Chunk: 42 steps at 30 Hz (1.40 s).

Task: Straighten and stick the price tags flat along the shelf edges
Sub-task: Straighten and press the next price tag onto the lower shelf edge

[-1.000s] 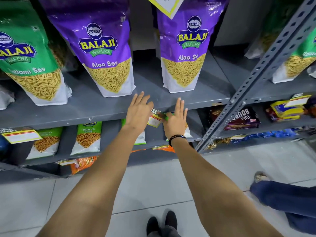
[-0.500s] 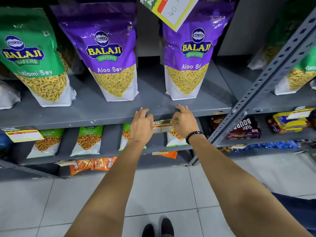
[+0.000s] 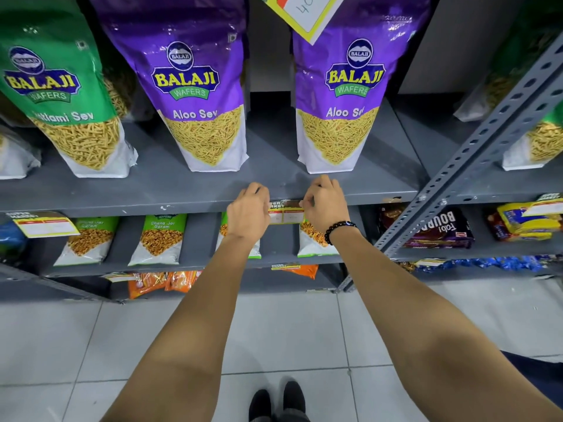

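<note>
A small yellow-bordered price tag [image 3: 286,212] hangs level on the front edge of the grey shelf [image 3: 170,205]. My left hand [image 3: 248,210] grips the tag's left end, fingers curled over the shelf lip. My right hand [image 3: 326,205], with a black bead bracelet at the wrist, pinches its right end. Both ends of the tag are hidden under my fingers. A second tag [image 3: 45,225] hangs tilted from the same edge at the far left. A big yellow tag [image 3: 304,13] dangles crooked from the shelf above.
Two purple snack bags [image 3: 198,95] and a green one [image 3: 61,95] stand on the shelf just behind my hands. Smaller packs fill the lower shelves. A slotted grey upright [image 3: 475,150] runs diagonally at right. White floor tiles and my black shoes [image 3: 277,400] lie below.
One second ago my hands lay flat and open over a tilted tag. They have since curled onto its two ends, and the tag now sits level on the shelf edge. The view moved closer.
</note>
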Each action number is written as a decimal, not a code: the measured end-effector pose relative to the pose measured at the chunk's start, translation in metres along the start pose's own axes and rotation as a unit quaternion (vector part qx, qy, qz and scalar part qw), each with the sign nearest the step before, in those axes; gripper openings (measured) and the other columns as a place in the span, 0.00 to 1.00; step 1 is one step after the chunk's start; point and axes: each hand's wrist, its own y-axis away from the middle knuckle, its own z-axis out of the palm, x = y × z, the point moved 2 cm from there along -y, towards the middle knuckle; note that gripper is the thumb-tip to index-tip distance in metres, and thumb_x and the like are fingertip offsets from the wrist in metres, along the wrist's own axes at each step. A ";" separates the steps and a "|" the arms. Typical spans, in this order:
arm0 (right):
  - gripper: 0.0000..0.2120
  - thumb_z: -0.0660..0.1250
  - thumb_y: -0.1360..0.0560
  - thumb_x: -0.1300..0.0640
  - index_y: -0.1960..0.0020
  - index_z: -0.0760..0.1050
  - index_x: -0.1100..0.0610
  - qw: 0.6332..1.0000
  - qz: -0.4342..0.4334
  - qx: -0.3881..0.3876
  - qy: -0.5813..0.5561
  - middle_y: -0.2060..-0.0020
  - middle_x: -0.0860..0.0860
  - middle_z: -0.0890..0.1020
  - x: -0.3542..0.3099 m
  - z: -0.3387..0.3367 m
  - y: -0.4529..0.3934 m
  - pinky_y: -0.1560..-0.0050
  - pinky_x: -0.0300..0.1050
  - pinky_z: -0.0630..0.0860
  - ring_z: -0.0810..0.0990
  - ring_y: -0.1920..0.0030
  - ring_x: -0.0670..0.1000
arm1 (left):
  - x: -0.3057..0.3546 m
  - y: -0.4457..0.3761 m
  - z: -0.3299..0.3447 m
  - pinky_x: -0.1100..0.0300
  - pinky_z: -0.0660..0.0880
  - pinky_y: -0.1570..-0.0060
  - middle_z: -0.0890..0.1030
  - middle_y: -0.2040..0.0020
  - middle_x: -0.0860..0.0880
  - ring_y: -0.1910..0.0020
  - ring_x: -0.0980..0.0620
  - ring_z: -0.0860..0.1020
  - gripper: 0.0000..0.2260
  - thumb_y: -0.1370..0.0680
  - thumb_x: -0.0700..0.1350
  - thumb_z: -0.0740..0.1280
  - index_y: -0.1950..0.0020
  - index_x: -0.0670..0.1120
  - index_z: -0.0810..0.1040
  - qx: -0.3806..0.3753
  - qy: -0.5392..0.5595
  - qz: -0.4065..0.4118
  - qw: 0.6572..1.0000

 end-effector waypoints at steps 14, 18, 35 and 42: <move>0.09 0.68 0.29 0.59 0.53 0.74 0.63 0.998 0.055 -0.004 -0.025 0.48 0.60 0.76 -0.009 -0.004 -0.002 0.44 0.54 0.71 0.71 0.47 0.61 | 0.001 -0.006 0.002 0.48 0.76 0.58 0.77 0.49 0.43 0.51 0.41 0.77 0.04 0.25 0.39 0.65 0.51 0.41 0.72 -0.004 0.007 -0.033 0.999; 0.22 0.73 0.32 0.51 0.48 0.69 0.62 0.995 0.078 0.019 -0.052 0.49 0.59 0.76 -0.015 0.000 -0.003 0.45 0.53 0.70 0.71 0.47 0.60 | 0.006 -0.011 0.004 0.48 0.76 0.58 0.78 0.48 0.43 0.50 0.41 0.78 0.17 0.27 0.49 0.71 0.47 0.42 0.69 -0.005 0.014 -0.060 0.998; 0.33 0.60 0.22 0.48 0.26 0.48 0.61 0.993 0.003 0.089 0.073 0.24 0.59 0.53 -0.036 -0.043 0.034 0.24 0.59 0.48 0.49 0.24 0.59 | 0.006 0.012 -0.048 0.51 0.53 0.25 0.58 0.23 0.43 0.24 0.44 0.56 0.32 0.21 0.53 0.61 0.25 0.42 0.50 0.048 -0.061 0.036 0.996; 0.28 0.57 0.21 0.53 0.27 0.51 0.60 0.962 -0.050 0.260 0.064 0.25 0.60 0.54 -0.086 -0.159 0.030 0.24 0.61 0.46 0.50 0.24 0.60 | 0.057 0.001 -0.162 0.48 0.47 0.24 0.50 0.22 0.40 0.23 0.41 0.49 0.32 0.21 0.56 0.58 0.25 0.41 0.49 0.228 -0.107 0.090 0.964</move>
